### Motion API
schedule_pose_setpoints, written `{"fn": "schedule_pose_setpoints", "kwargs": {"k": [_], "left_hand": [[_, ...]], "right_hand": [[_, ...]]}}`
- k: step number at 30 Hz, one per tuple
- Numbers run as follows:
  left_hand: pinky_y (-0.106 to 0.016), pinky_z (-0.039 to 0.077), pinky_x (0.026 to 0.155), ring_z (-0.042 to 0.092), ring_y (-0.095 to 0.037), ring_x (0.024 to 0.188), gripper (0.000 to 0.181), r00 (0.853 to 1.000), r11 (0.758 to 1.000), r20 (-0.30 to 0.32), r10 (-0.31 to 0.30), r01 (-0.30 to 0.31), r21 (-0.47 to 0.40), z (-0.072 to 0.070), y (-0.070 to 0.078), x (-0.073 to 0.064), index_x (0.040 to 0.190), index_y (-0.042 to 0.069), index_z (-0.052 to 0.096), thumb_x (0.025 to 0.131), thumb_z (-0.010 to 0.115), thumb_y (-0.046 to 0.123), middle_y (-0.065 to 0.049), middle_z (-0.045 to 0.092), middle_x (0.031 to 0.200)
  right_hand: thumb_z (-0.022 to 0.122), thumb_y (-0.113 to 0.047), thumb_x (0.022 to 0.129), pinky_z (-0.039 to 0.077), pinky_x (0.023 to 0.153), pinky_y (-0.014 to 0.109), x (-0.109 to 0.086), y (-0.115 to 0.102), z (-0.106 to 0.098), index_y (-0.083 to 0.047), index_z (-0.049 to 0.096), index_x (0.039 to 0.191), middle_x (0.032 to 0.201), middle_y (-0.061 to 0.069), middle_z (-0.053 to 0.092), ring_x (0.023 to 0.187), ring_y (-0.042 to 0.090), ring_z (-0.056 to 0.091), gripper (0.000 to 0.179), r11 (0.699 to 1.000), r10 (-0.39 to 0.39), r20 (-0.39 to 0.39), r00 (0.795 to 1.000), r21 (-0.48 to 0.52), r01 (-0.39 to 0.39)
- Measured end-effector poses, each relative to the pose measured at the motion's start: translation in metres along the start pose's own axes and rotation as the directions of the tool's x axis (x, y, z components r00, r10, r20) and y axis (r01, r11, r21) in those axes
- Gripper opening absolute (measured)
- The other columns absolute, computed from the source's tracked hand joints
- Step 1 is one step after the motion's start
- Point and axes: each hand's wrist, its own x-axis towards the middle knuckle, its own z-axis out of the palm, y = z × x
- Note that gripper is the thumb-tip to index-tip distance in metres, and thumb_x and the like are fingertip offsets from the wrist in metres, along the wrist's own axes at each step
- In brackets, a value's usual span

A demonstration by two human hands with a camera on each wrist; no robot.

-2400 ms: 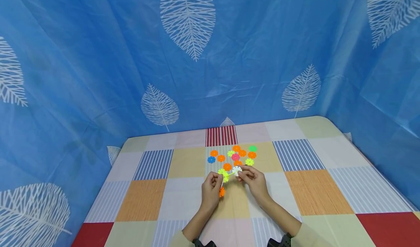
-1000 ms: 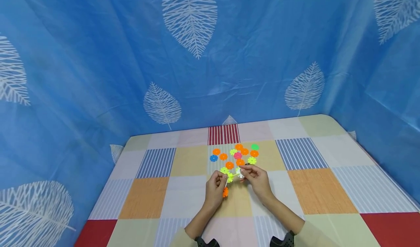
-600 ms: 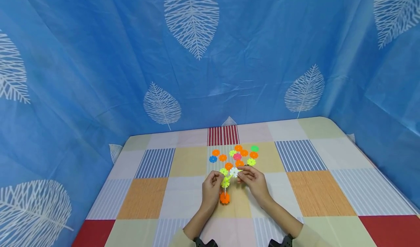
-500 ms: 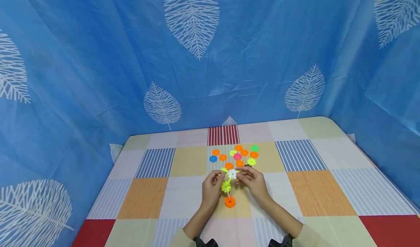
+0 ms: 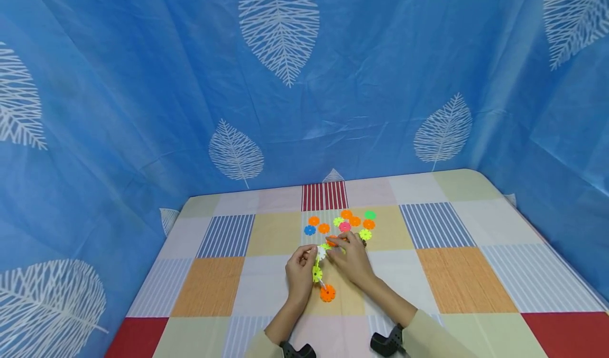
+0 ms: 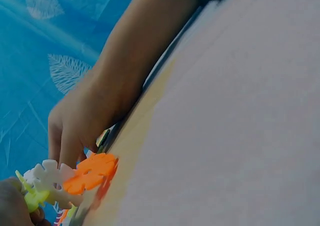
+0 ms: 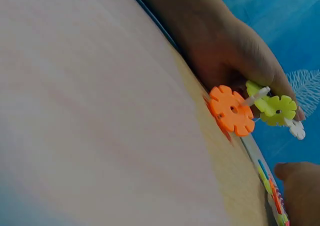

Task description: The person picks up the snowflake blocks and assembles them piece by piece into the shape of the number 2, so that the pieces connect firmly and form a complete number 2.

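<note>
My left hand (image 5: 300, 276) pinches a chain of joined interlocking snowflake discs by its upper end. In the head view the chain runs from a white disc (image 5: 321, 253) through a yellow-green disc (image 5: 317, 273) to an orange disc (image 5: 328, 293) at the bottom. An edge-on white disc (image 7: 257, 96) links the orange and yellow-green ones in the right wrist view. Off the chain, my right hand (image 5: 351, 257) reaches left with fingers extended over a loose orange disc (image 5: 332, 241), close to a yellow-green one. Its palm side is hidden.
Beyond the hands lie several loose discs, among them a blue disc (image 5: 310, 230), a pink disc (image 5: 344, 226) and a green disc (image 5: 370, 215). A patchwork cloth (image 5: 452, 278) covers the table; a blue leaf-print curtain (image 5: 342, 83) hangs behind and at both sides.
My right hand has let go of the white disc and moved left and away toward the loose discs. My left hand has shifted slightly left with the chain, whose orange end now hangs lower.
</note>
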Motion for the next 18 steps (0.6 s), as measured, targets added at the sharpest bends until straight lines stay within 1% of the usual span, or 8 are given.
{"fn": "schedule_pose_setpoints", "kwargs": {"k": [2, 4, 6, 8, 10, 12, 15, 18], "left_hand": [[-0.014, 0.032, 0.042, 0.041, -0.003, 0.051, 0.021, 1.000, 1.000, -0.001, -0.012, 0.012, -0.015, 0.000, -0.001, 0.001, 0.087, 0.004, 0.070, 0.086, 0.066, 0.025, 0.002, 0.052, 0.064], [-0.014, 0.033, 0.043, 0.042, -0.004, 0.052, 0.021, 1.000, 0.999, 0.004, -0.025, 0.025, -0.021, 0.000, -0.001, 0.001, 0.086, 0.004, 0.070, 0.086, 0.067, 0.025, 0.002, 0.052, 0.064], [-0.014, 0.034, 0.044, 0.043, -0.004, 0.052, 0.021, 0.999, 0.999, 0.011, -0.040, 0.041, -0.027, 0.001, -0.002, 0.001, 0.086, 0.004, 0.070, 0.086, 0.067, 0.024, 0.002, 0.053, 0.064], [-0.014, 0.035, 0.044, 0.044, -0.004, 0.052, 0.020, 0.999, 0.998, 0.014, -0.051, 0.051, -0.028, 0.001, -0.001, 0.000, 0.086, 0.003, 0.070, 0.086, 0.067, 0.024, 0.002, 0.053, 0.065], [-0.014, 0.035, 0.045, 0.044, -0.005, 0.053, 0.020, 0.998, 0.998, 0.019, -0.060, 0.061, -0.033, 0.001, -0.001, 0.000, 0.086, 0.003, 0.069, 0.086, 0.067, 0.024, 0.001, 0.053, 0.065], [-0.014, 0.034, 0.045, 0.043, -0.005, 0.053, 0.019, 0.997, 0.997, 0.028, -0.072, 0.073, -0.039, 0.001, -0.001, 0.000, 0.086, 0.003, 0.069, 0.086, 0.067, 0.022, 0.001, 0.053, 0.065], [-0.014, 0.034, 0.045, 0.043, -0.005, 0.052, 0.019, 0.995, 0.995, 0.056, -0.087, 0.090, -0.046, 0.002, 0.001, 0.000, 0.085, 0.003, 0.068, 0.086, 0.066, 0.021, 0.001, 0.053, 0.065], [-0.014, 0.034, 0.045, 0.042, -0.005, 0.051, 0.018, 0.992, 0.994, 0.085, -0.094, 0.098, -0.038, 0.002, 0.004, -0.001, 0.085, 0.002, 0.067, 0.087, 0.065, 0.019, 0.002, 0.052, 0.064]], "right_hand": [[0.076, -0.020, 0.075, 0.033, 0.067, 0.031, 0.005, 0.004, 0.003, -0.011, 0.072, 0.101, 0.094, 0.006, 0.053, 0.081, 0.021, 0.040, 0.029, 0.988, -0.068, 0.044, 0.997, -0.134, 0.074], [0.078, -0.022, 0.072, 0.032, 0.067, 0.032, 0.007, 0.007, 0.006, -0.012, 0.073, 0.098, 0.095, 0.006, 0.052, 0.081, 0.022, 0.040, 0.028, 0.971, -0.096, 0.070, 0.993, -0.215, 0.108], [0.079, -0.020, 0.070, 0.033, 0.068, 0.033, 0.007, 0.008, 0.006, -0.012, 0.072, 0.093, 0.095, 0.006, 0.052, 0.082, 0.023, 0.040, 0.026, 0.975, -0.078, 0.081, 0.994, -0.204, 0.094], [0.080, -0.017, 0.069, 0.035, 0.069, 0.033, 0.006, 0.007, 0.004, -0.011, 0.069, 0.089, 0.091, 0.004, 0.054, 0.081, 0.020, 0.041, 0.023, 0.992, -0.029, 0.068, 0.997, -0.122, 0.037], [0.079, -0.014, 0.071, 0.039, 0.067, 0.029, 0.003, 0.005, 0.001, -0.012, 0.064, 0.086, 0.084, -0.001, 0.056, 0.076, 0.016, 0.044, 0.022, 1.000, 0.029, 0.045, 0.999, 0.007, -0.029], [0.078, -0.008, 0.073, 0.042, 0.061, 0.024, 0.000, -0.001, -0.007, -0.010, 0.061, 0.085, 0.078, -0.002, 0.058, 0.068, 0.012, 0.047, 0.021, 0.980, 0.104, 0.024, 0.994, 0.167, -0.106], [0.072, 0.001, 0.076, 0.048, 0.051, 0.024, -0.005, -0.015, -0.024, -0.002, 0.060, 0.087, 0.077, 0.007, 0.061, 0.058, 0.019, 0.056, 0.016, 0.902, 0.195, 0.045, 0.980, 0.384, -0.197], [0.066, 0.009, 0.079, 0.053, 0.053, 0.034, -0.009, -0.028, -0.038, 0.008, 0.058, 0.089, 0.079, 0.020, 0.061, 0.062, 0.036, 0.060, 0.013, 0.813, 0.234, 0.096, 0.967, 0.526, -0.249]]}}
